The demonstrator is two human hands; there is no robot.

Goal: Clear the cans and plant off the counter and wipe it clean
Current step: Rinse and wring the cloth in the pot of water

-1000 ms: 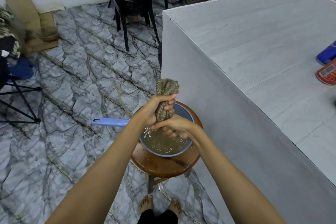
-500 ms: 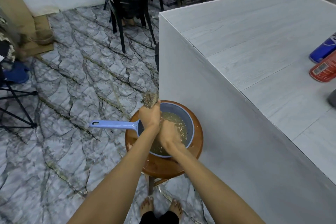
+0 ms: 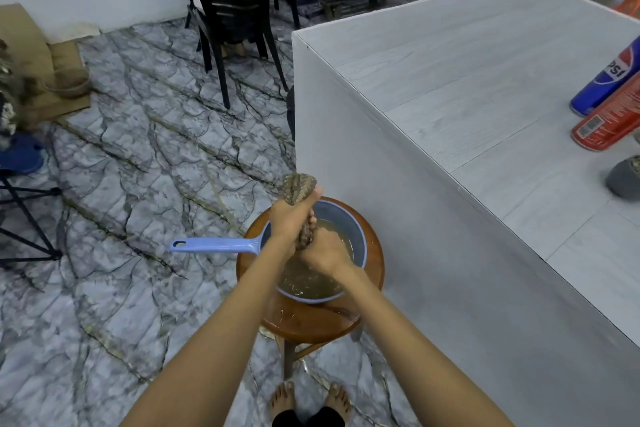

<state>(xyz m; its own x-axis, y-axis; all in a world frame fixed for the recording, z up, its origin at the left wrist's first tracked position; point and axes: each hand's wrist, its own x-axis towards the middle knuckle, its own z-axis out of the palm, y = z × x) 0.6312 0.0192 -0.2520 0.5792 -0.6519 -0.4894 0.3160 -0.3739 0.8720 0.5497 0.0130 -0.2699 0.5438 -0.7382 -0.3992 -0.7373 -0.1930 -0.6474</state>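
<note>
Both hands wring a twisted brown-grey cloth [image 3: 298,186] held upright over a blue pan [image 3: 341,218] of murky water. My left hand [image 3: 289,218] grips the cloth's upper part and my right hand [image 3: 322,251] grips its lower end. The pan sits on a round wooden stool [image 3: 372,274] beside the grey counter [image 3: 467,87]. At the counter's right edge stand a blue Pepsi can [image 3: 604,80] and a red can [image 3: 609,123], with a grey plant pot [image 3: 623,180] just in front of them, cut off by the frame.
The pan's light-blue handle [image 3: 214,246] sticks out to the left. A black chair [image 3: 232,10] stands on the marble floor behind. A folding stool's black legs [image 3: 24,218] and a blue item are at far left. My bare feet [image 3: 308,399] are below the stool.
The hands dropped lower toward the water with the cloth, then stayed there wringing it. The view shifted so more of the cans and pot shows.
</note>
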